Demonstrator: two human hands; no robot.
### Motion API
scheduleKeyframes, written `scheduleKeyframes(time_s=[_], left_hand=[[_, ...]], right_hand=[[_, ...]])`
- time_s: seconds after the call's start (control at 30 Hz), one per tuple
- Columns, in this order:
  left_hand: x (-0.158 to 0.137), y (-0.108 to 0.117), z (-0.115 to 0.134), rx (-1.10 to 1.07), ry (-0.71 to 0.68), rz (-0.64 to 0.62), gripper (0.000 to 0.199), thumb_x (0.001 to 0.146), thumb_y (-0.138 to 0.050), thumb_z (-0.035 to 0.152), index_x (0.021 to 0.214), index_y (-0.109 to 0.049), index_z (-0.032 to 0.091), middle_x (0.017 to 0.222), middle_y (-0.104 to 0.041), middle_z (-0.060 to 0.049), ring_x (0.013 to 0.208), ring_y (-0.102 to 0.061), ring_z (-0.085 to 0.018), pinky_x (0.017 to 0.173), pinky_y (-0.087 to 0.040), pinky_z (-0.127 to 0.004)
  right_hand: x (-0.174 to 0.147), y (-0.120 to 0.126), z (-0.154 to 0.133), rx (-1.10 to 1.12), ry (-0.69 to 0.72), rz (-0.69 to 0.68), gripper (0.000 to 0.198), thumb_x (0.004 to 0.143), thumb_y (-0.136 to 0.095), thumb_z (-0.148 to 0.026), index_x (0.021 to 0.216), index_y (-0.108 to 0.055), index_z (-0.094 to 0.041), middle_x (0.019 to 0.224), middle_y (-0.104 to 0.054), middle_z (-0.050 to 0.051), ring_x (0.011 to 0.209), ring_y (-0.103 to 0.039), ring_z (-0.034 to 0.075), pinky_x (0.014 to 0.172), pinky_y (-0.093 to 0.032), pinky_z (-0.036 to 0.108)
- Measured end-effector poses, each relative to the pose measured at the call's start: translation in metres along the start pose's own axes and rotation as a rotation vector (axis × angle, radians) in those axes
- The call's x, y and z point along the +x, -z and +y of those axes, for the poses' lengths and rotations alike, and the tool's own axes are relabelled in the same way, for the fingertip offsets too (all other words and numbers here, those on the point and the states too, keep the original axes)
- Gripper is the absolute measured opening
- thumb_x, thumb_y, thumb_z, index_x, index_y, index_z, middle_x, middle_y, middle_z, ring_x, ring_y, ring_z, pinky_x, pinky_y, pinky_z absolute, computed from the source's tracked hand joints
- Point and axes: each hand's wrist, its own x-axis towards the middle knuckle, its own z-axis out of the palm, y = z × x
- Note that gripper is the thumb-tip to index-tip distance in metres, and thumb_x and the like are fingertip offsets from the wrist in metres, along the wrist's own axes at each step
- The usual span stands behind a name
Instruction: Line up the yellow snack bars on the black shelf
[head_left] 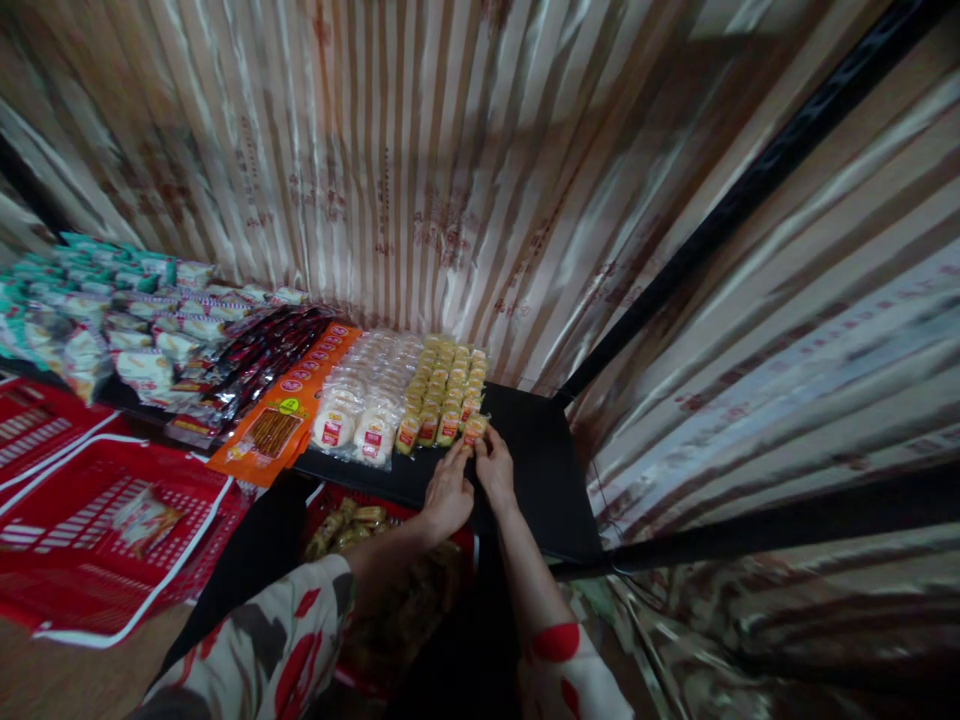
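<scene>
Bare hands, at 6 o'clock: 2, left hand [449,496] and right hand [496,470]. Small yellow plastic-wrapped packets [439,392], centre: 4 columns. Round white clear-wrapped packets [381,392], 9 o'clock: 2 columns. White-and-red packet [146,522] in red plastic basket [82,590], 8 o'clock: 1.

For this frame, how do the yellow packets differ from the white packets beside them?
The yellow packets look narrow, while the white packets are round and wider. The yellow packets form four columns, the white packets two. The left hand and right hand are at a yellow packet at the right end; neither touches the white packets. Both kinds sit on the black shelf.
</scene>
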Motion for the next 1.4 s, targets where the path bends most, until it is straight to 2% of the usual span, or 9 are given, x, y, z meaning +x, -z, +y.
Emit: scheduleKeyframes(time_s=[0.17,0.33,0.5,0.67,0.77,0.93,1.1,1.27,1.4], left_hand=[[0.009,0.000,0.001,0.029,0.010,-0.024,0.063,0.070,-0.040,-0.001,0.133,-0.042,0.006,0.145,-0.033,-0.012,0.136,-0.028,-0.021,0.114,-0.024,-0.037],[0.014,-0.003,-0.004,-0.013,0.014,0.003,0.065,0.069,-0.042,-0.001,0.132,-0.045,0.015,0.144,-0.036,-0.008,0.134,-0.031,-0.020,0.113,-0.026,-0.037],[0.017,-0.006,-0.010,-0.006,0.006,-0.004,0.066,0.068,-0.040,-0.003,0.132,-0.045,0.012,0.144,-0.035,-0.009,0.135,-0.030,-0.020,0.114,-0.024,-0.037],[0.020,-0.008,-0.014,-0.026,0.012,0.006,0.068,0.066,-0.041,-0.004,0.132,-0.046,0.016,0.144,-0.037,-0.006,0.134,-0.032,-0.020,0.114,-0.025,-0.039],[0.021,-0.007,-0.016,-0.009,-0.002,0.002,0.067,0.067,-0.040,-0.003,0.132,-0.046,0.016,0.143,-0.038,-0.006,0.134,-0.032,-0.019,0.114,-0.024,-0.038],[0.022,-0.007,-0.018,0.008,-0.002,-0.009,0.064,0.069,-0.039,-0.003,0.131,-0.047,0.012,0.144,-0.037,-0.009,0.134,-0.032,-0.020,0.114,-0.024,-0.039],[0.020,-0.006,-0.017,-0.029,-0.022,0.017,0.062,0.067,-0.040,-0.004,0.124,-0.052,0.016,0.140,-0.043,-0.007,0.133,-0.034,-0.019,0.113,-0.026,-0.039],[0.001,0.002,-0.021,-0.007,-0.082,0.115,0.046,0.068,-0.038,-0.002,0.104,-0.060,0.016,0.121,-0.057,-0.007,0.117,-0.049,-0.017,0.107,-0.035,-0.036],[-0.034,0.013,-0.036,0.005,-0.160,0.141,0.037,0.069,-0.037,0.001,0.092,-0.061,0.017,0.096,-0.061,-0.006,0.093,-0.056,-0.015,0.090,-0.046,-0.030]], right_hand=[[0.007,-0.005,-0.003,-0.072,-0.007,-0.011,0.050,0.077,-0.043,-0.034,0.120,-0.057,-0.012,0.113,-0.059,0.015,0.104,-0.054,0.025,0.094,-0.040,0.040],[0.006,-0.006,-0.002,-0.092,0.012,0.005,0.049,0.078,-0.044,-0.033,0.122,-0.056,-0.016,0.112,-0.059,0.013,0.103,-0.054,0.024,0.094,-0.041,0.040],[0.004,-0.009,-0.003,-0.097,0.023,0.008,0.050,0.078,-0.045,-0.034,0.123,-0.056,-0.015,0.109,-0.059,0.013,0.100,-0.055,0.025,0.093,-0.041,0.040],[0.003,-0.010,-0.003,-0.071,0.019,0.040,0.043,0.077,-0.046,-0.034,0.114,-0.062,-0.019,0.106,-0.061,0.012,0.098,-0.056,0.024,0.095,-0.039,0.039],[0.001,-0.009,-0.003,-0.057,0.053,0.034,0.045,0.078,-0.046,-0.035,0.117,-0.060,-0.018,0.106,-0.062,0.011,0.097,-0.056,0.023,0.094,-0.040,0.038],[0.001,-0.010,-0.001,-0.090,0.090,0.011,0.045,0.080,-0.042,-0.037,0.116,-0.061,-0.017,0.112,-0.062,0.012,0.102,-0.054,0.023,0.096,-0.038,0.039],[0.000,-0.009,0.003,-0.085,0.099,0.006,0.046,0.080,-0.044,-0.038,0.118,-0.058,-0.017,0.115,-0.062,0.011,0.107,-0.052,0.023,0.097,-0.037,0.040],[-0.015,-0.003,-0.008,-0.058,0.114,0.125,0.047,0.079,-0.044,-0.039,0.116,-0.058,-0.012,0.116,-0.060,0.015,0.111,-0.051,0.024,0.098,-0.036,0.041],[-0.051,0.003,-0.032,0.098,0.071,0.166,0.045,0.083,-0.042,-0.041,0.118,-0.053,-0.015,0.110,-0.063,0.013,0.101,-0.056,0.020,0.086,-0.043,0.034]])
